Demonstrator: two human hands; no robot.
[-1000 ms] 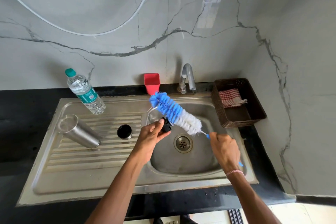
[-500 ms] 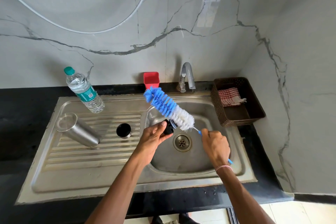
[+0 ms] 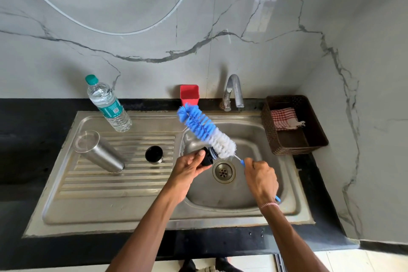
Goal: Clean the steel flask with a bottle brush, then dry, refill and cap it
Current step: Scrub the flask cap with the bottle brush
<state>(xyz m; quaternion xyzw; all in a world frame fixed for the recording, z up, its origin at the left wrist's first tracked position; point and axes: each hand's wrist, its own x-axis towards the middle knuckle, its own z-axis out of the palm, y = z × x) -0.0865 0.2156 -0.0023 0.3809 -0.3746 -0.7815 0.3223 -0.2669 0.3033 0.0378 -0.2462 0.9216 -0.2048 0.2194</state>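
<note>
Bristles of the bottle brush lay against a small black cap that we held over the sink basin. Our left grip was closed round that cap, thumb on top and fingers beneath. The white part of the brush head touched the cap, and the blue part slanted up and away to the left, toward the back wall. Our right grip was wrapped round the thin blue handle, whose far end poked out below the wrist, beside a pink thread bracelet. Both were above the drain.

The steel flask stood apart from both hands on the ribbed drainboard of the sink, at the left. A flat round end faced upward, and we could not tell whether that was its base or its mouth. Just to its right on the same ribs sat a small steel cup with a dark inside. Behind the flask, at the back edge of the drainboard, stood a clear water bottle with a green cap on.

A red holder and a steel tap stood at the back of the black worktop. To the right of the basin sat a brown woven basket with a red-and-white checked cloth folded inside it.
</note>
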